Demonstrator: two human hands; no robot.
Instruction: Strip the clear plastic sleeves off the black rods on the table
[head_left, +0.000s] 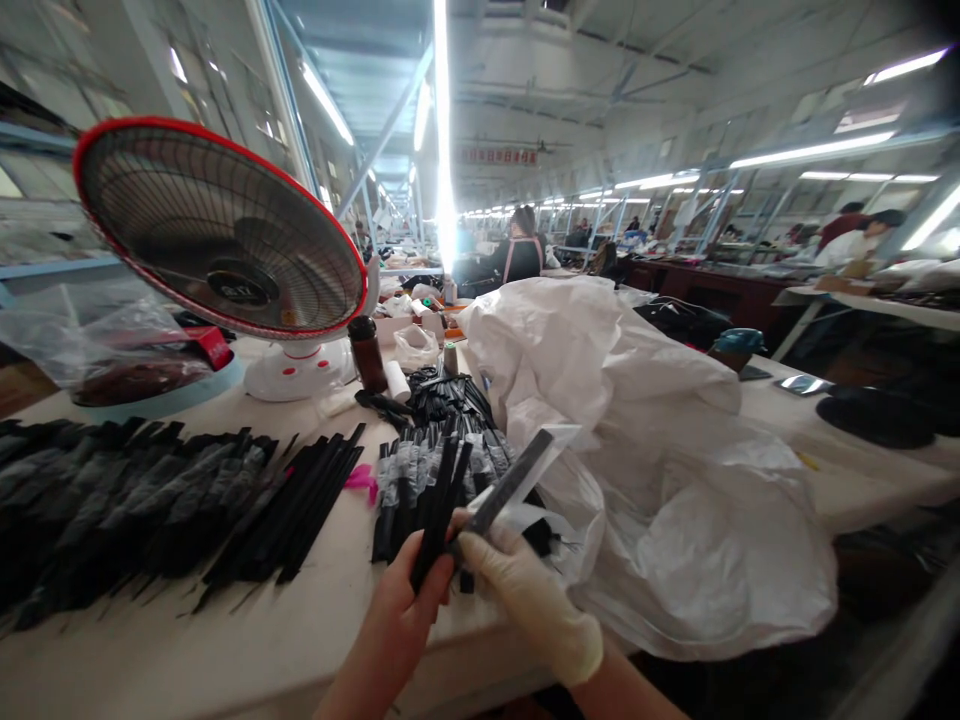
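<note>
L hand (420,590), bare: fingers + thumb closed round a few black strips (444,490), which stick up past the fist, leaning slightly R. R hand (525,590), in a pale thin glove: thumb + fingers pinched on one wider dark strip (517,478), angled up-R. Fingertips of both hands meet, or nearly; can't tell exact contact. Whitish film behind the wide strip's top end; can't tell what it belongs to.

Both hands are over the near edge of the table (300,640). Just behind: wrapped bundles (397,490), black w/ clear wrap round the middle, partly hidden by held strips. Loose strips (319,510) lie to the L, w/ a longer wrapped row (127,510) beyond, at far L. Pink scrap (362,480) btwn loose strips & bundles.

Big white sack (637,430), crumpled, fills R side, near R hand. Back of table: red-rimmed fan (225,240) on white base, brown bottle (367,358), white roll (397,382) beside it. Person (523,255) in bkgd, details blurred.
</note>
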